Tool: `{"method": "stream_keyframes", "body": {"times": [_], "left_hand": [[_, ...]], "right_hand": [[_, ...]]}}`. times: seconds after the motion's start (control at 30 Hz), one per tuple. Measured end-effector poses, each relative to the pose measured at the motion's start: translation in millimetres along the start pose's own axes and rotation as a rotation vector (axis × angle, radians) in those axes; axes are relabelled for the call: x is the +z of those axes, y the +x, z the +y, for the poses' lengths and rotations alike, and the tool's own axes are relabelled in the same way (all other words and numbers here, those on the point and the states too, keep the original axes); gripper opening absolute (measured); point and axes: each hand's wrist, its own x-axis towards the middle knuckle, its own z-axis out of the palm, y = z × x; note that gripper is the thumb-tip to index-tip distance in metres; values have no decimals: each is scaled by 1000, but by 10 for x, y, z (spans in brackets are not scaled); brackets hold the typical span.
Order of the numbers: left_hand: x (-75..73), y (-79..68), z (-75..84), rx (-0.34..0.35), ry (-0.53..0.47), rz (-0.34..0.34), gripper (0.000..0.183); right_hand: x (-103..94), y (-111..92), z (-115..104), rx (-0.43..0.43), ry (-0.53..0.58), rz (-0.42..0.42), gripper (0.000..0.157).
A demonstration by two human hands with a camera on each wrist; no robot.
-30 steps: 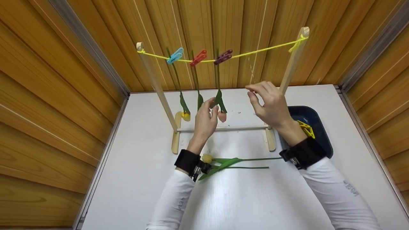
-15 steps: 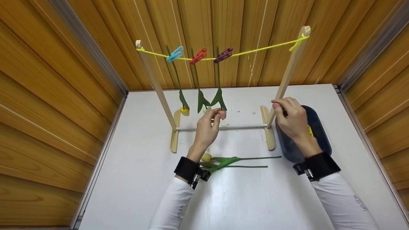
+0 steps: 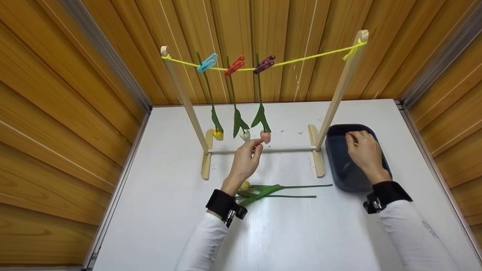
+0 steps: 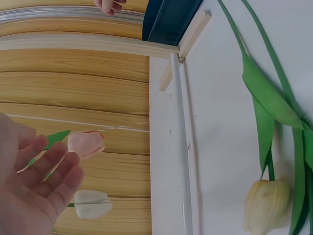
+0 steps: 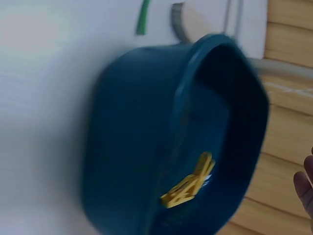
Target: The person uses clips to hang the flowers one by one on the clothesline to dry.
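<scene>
Three tulips hang head down from a yellow line: a yellow tulip under a light blue clothespin, a white tulip under a red clothespin, and a pink tulip under a purple clothespin. My left hand is just below the pink bloom, fingers relaxed and holding nothing. Over the dark blue bin is my right hand, loosely bent with nothing held. A yellow clothespin lies inside the bin.
The line runs between two wooden posts joined by a white rod. In front of the rod, tulips with long green stems lie on the white table, one with a pale yellow bloom. Wood-panelled walls surround the table.
My right hand has moved right and down from beside the right post to over the bin. My left hand has dropped slightly from among the hanging leaves to below the blooms.
</scene>
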Motion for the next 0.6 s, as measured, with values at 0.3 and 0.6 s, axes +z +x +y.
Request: {"method": "stream_keyframes", "body": {"times": [0.3, 0.6], "left_hand": [[108, -73, -105, -12, 55, -77, 28], [196, -121, -174, -37, 63, -111, 31]], "right_hand": [[54, -166, 311, 168, -169, -394, 46], [79, -238, 493, 345, -176, -698, 81]]}}
